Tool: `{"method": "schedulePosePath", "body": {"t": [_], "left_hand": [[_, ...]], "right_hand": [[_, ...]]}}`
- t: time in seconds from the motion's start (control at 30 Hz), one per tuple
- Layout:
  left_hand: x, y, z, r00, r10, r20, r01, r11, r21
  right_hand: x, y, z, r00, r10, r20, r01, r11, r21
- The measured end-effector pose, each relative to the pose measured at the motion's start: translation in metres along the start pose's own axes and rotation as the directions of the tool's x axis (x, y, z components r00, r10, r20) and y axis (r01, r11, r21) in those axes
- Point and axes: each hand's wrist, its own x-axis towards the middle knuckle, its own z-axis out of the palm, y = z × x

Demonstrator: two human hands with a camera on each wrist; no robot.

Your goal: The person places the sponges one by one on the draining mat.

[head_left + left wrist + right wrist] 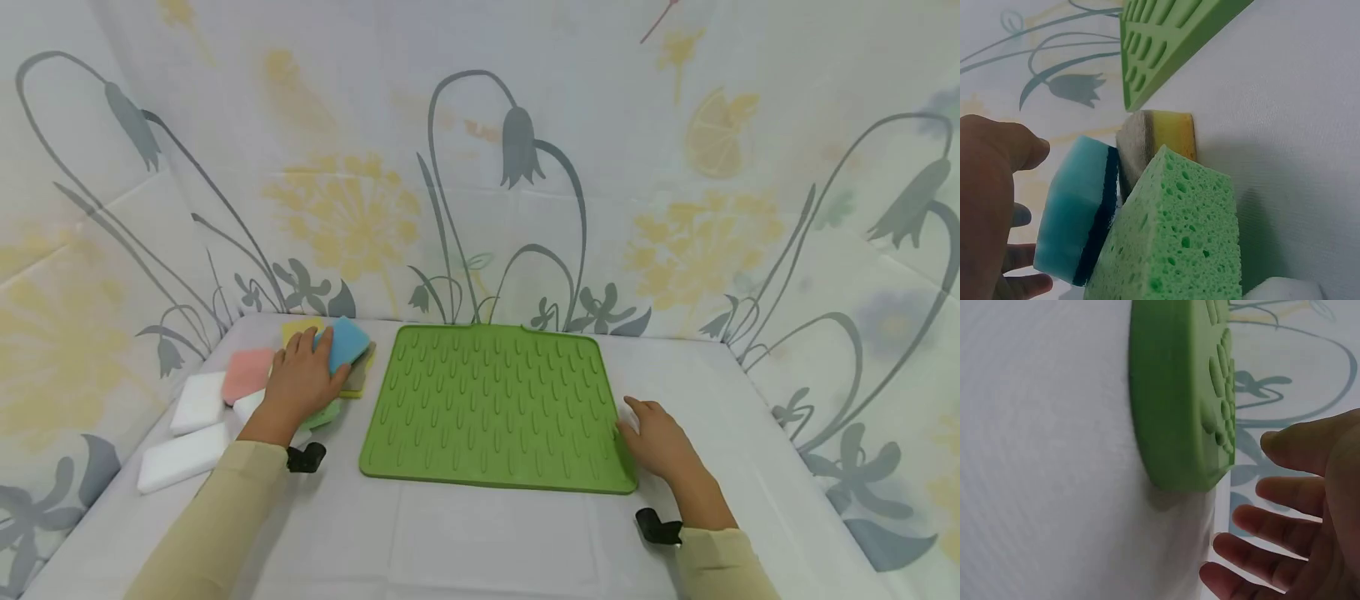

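Hiding part of blue sponge (348,342): left hand (302,377)

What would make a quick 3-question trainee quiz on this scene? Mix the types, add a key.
1. Multiple choice: which thing is the right hand beside?
A) the pink sponge
B) the green mat
C) a white block

2. True or false: the left hand is nearer to the blue sponge than to the green mat.

3. Short answer: in the left wrist view, what colour is the porous sponge with large open holes?

Key:
1. B
2. True
3. Green
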Motion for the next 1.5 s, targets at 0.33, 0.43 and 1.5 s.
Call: {"method": "schedulePosePath", "body": {"t": [0.33,0.43,1.5], "left_hand": [[0.006,-0.002,0.001,1.0,0.003,0.009,-0.003,1.0,-0.001],[0.008,-0.002,0.0,1.0,0.019,0.005,-0.019,1.0,0.002],[0.02,0.014,0.002,1.0,0.012,0.017,-0.01,0.995,-0.096]], "right_hand": [[-0.001,-0.003,0.004,1.0,0.02,0.024,-0.021,0.998,0.051],[-0.001,-0.002,0.005,1.0,0.018,0.024,-0.019,0.998,0.062],[-0.006,0.013,0.014,0.985,0.17,0.033,-0.171,0.917,0.362]]}}
